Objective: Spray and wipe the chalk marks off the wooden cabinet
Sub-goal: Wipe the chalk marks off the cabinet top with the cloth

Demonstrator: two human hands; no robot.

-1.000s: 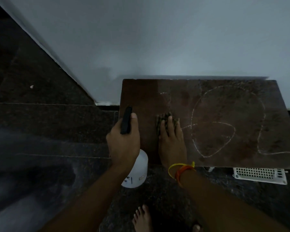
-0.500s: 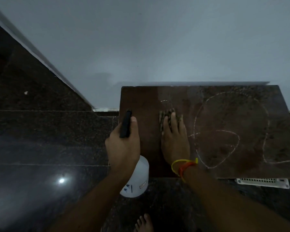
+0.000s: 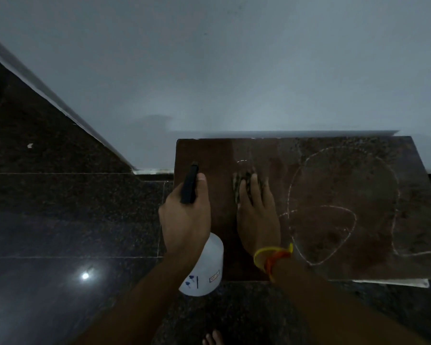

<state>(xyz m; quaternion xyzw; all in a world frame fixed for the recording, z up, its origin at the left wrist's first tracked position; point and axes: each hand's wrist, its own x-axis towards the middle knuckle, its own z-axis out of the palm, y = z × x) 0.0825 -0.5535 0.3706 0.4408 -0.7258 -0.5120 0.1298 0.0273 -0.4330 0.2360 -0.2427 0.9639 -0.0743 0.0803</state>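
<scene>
In the head view, a brown wooden cabinet is standing against a pale wall in the middle right of the frame, and its flat top is facing up. White chalk marks are looping over the right part of that top, and a small dashed bit of chalk is sitting just above the cloth.

The right hand is lying flat on the top near its left side. Its fingers are stretched out straight and close together, pressing down on a dark cloth that is peeking out under the fingertips. Yellow and orange threads are circling that wrist.

The left hand is hanging over the left edge of the cabinet. Its fingers are curled tight around the black top of a spray bottle, and the thumb is lying along the black nozzle. The white body of the bottle is hanging below the hand.

A dark shiny floor is filling the left and bottom of the frame. Some toes are showing at the bottom edge.
</scene>
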